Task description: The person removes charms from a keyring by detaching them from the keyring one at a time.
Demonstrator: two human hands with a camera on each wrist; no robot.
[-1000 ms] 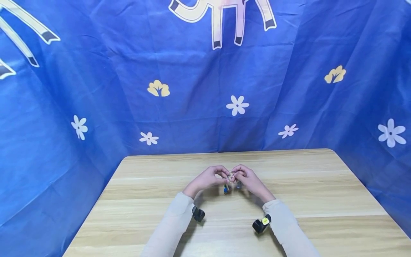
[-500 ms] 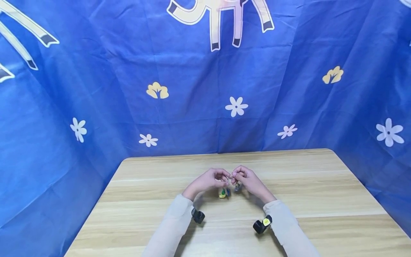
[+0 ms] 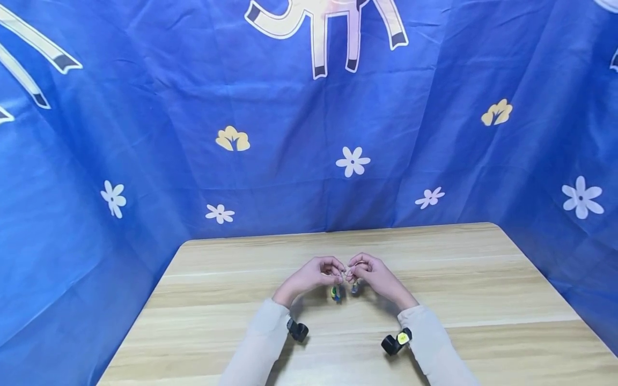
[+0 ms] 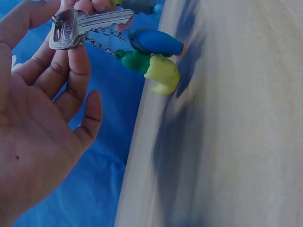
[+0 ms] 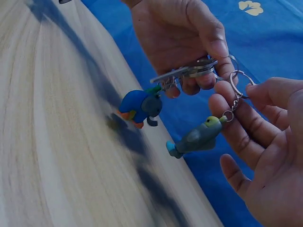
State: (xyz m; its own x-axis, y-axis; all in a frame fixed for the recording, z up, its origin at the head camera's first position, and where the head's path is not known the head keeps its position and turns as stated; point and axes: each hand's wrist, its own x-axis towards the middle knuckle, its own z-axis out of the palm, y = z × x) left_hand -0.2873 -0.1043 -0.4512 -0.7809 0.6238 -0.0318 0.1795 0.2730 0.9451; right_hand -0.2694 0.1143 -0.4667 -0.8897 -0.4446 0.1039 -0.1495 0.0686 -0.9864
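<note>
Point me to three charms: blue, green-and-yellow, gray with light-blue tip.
blue charm [image 4: 157,41]: left wrist view, on its blue body
green-and-yellow charm [image 4: 157,70]: left wrist view, on its yellow part
gray charm [image 5: 196,138]: right wrist view, on its gray body

grey charm: cut by left wrist view's top edge | key: too small in head view

Your left arm and right arm reach forward, slanting inward; left hand and right hand sit close together, 2 pinch grips, both turned inward.
</note>
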